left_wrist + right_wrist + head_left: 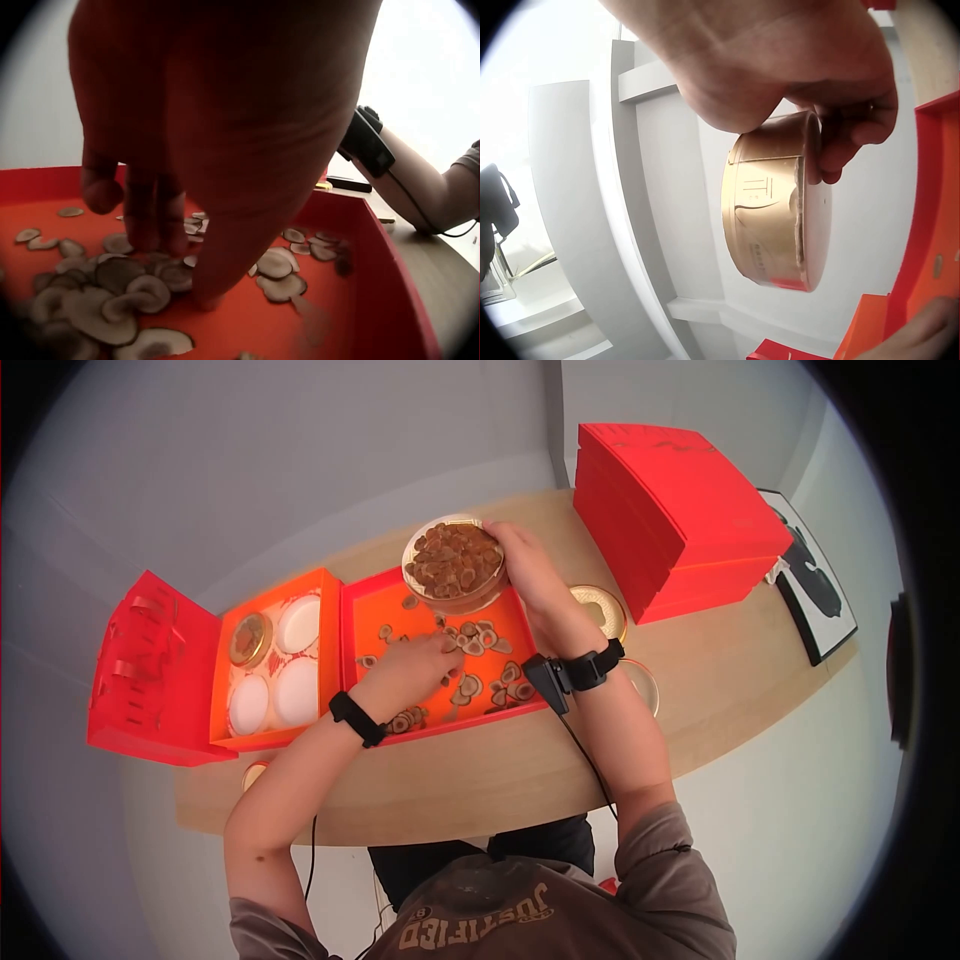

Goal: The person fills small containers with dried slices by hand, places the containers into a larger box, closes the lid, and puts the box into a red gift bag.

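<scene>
Brown short-sleeved shirt [480, 915] nearest, with JUSTIFIED readable upside down. Beyond, over the pale wooden table [400, 800], bare left hand [410, 670] with fingers bent down, thumb apart, among round, dark-rimmed dried slices [485, 635] in a red-walled, orange-floored tray [375, 610]. Above the tray's far side, round clear tub [455, 600] of brown dried pieces [455, 560], gripped at its side by curled fingers of the right hand [530, 570]. On it, gold label [769, 191] with outlined characters and small letters, too blurred to read. Right of the tray, round gold lid [600, 605]; farther, tall red box [690, 510].
</scene>
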The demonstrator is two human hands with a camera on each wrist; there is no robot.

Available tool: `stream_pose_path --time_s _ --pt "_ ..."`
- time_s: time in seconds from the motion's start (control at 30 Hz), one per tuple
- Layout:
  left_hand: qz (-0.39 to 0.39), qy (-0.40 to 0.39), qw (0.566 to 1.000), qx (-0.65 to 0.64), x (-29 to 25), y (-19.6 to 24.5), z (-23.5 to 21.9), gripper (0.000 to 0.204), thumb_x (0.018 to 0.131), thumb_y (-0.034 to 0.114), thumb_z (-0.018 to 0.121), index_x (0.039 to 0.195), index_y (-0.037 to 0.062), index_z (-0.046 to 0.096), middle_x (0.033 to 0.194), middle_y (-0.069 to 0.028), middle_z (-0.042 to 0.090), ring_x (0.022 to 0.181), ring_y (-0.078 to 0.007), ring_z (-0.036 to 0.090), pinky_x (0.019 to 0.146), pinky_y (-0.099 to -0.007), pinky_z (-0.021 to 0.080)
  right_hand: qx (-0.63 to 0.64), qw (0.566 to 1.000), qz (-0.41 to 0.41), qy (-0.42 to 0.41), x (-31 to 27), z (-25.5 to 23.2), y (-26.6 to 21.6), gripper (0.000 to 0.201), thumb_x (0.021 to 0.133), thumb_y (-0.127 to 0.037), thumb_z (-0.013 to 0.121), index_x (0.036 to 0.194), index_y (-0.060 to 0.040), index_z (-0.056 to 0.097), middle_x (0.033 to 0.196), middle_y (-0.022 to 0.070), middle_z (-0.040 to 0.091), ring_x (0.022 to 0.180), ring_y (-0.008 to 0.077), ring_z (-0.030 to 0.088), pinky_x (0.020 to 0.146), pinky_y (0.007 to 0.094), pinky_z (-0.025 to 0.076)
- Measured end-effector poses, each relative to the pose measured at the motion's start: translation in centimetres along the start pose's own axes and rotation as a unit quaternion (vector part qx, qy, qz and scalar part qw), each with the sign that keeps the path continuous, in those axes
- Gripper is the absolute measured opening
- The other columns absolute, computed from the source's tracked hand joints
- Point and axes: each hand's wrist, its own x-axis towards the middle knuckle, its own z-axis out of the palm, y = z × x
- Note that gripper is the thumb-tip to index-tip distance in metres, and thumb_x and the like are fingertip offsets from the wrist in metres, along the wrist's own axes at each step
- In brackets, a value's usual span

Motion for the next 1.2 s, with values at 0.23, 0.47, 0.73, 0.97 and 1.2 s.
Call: stream_pose_path --time_s 0.23,0.47,0.73,0.97,1.2 --pt "0.018 0.033 0.997 0.071 -0.2 -0.3 0.5 0.005 0.084 0.005 0.065 0.086 0.0102 0.065 0.1 -0.007 0.063 0.096 -0.0278 0.065 0.078 -0.0414 0.055 0.005 1.0 -0.003 0.0 -0.3 0.1 -0.2 0.045 0.101 -0.039 0.055 0.118 0.0007 0.065 0.094 0.0036 0.065 0.077 0.0108 0.056 0.066 0.0269 0.044" --pt "-0.122 -0.04 0.991 0.042 0.0 -0.7 -1.1 0.021 0.088 0.02 0.07 0.107 0.0107 0.068 0.103 -0.01 0.066 0.102 -0.0298 0.067 0.083 -0.0442 0.056 0.013 1.0 0.0 0.009 -0.5 0.2 -0.3 0.044 0.101 -0.039 0.055 0.118 0.0001 0.065 0.094 0.0033 0.065 0.079 0.0106 0.057 0.067 0.0268 0.044" --pt "-0.073 -0.027 0.996 0.037 -0.1 -0.6 -0.5 0.025 0.086 0.025 0.074 0.107 0.0121 0.069 0.102 -0.0079 0.066 0.101 -0.0295 0.067 0.081 -0.0451 0.056 -0.003 1.0 0.011 -0.001 -0.3 0.1 -0.2 0.044 0.102 -0.04 0.055 0.118 -0.0015 0.065 0.094 0.0026 0.065 0.079 0.0103 0.056 0.067 0.0269 0.044" --pt "-0.094 -0.041 0.994 0.033 0.0 -1.8 0.6 0.02 0.089 0.019 0.065 0.108 0.0123 0.068 0.105 -0.007 0.066 0.101 -0.0284 0.067 0.08 -0.0452 0.056 -0.002 1.0 0.006 0.0 -0.2 0.0 0.0 0.044 0.101 -0.041 0.055 0.119 -0.0017 0.065 0.094 0.0027 0.066 0.079 0.0102 0.057 0.066 0.0265 0.044" --pt "-0.087 -0.041 0.995 0.007 0.0 -0.4 -0.4 0.025 0.086 0.019 0.072 0.11 0.0144 0.067 0.108 -0.0071 0.065 0.1 -0.0278 0.067 0.08 -0.0439 0.055 0.008 1.0 0.005 -0.008 0.0 0.0 0.2 0.043 0.102 -0.039 0.055 0.119 -0.0017 0.065 0.096 0.0027 0.066 0.08 0.0099 0.057 0.066 0.0262 0.044"
